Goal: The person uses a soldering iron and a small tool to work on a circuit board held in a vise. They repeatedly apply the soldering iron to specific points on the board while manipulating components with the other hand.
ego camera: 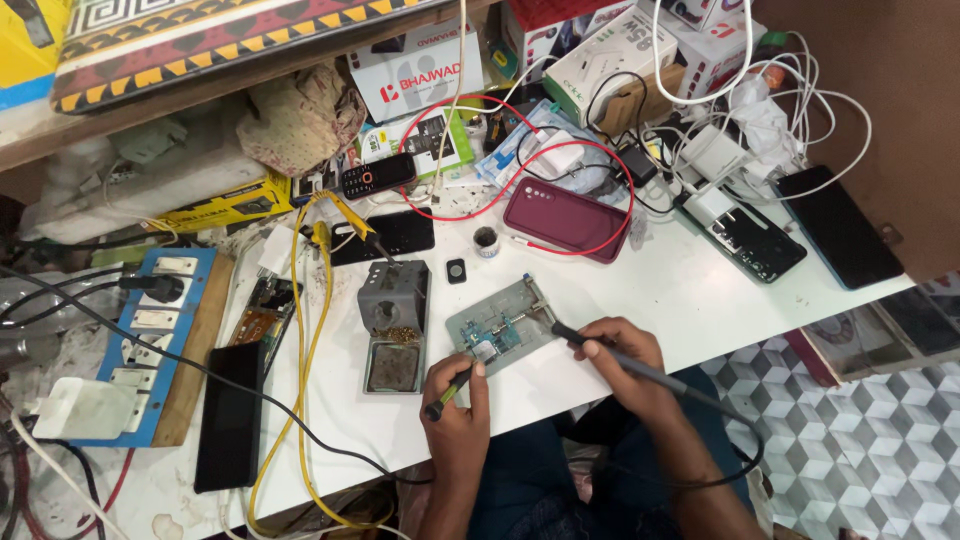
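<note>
A small circuit board (497,330) lies clamped in a grey metal holder (533,296) on the white table (660,290). My left hand (455,405) grips a thin tool with a black and yellow handle (447,392), its tip touching the board's near edge. My right hand (620,358) holds a dark soldering iron (600,350) like a pen, its tip resting on the board's right side. The iron's black cable (735,440) trails off to the lower right.
A grey iron stand with brass wool and sponge (393,325) sits left of the board. A maroon phone case (565,218), several phones, chargers, white cables and boxes crowd the back. A blue switch board (150,330) and a black phone (230,415) lie at left.
</note>
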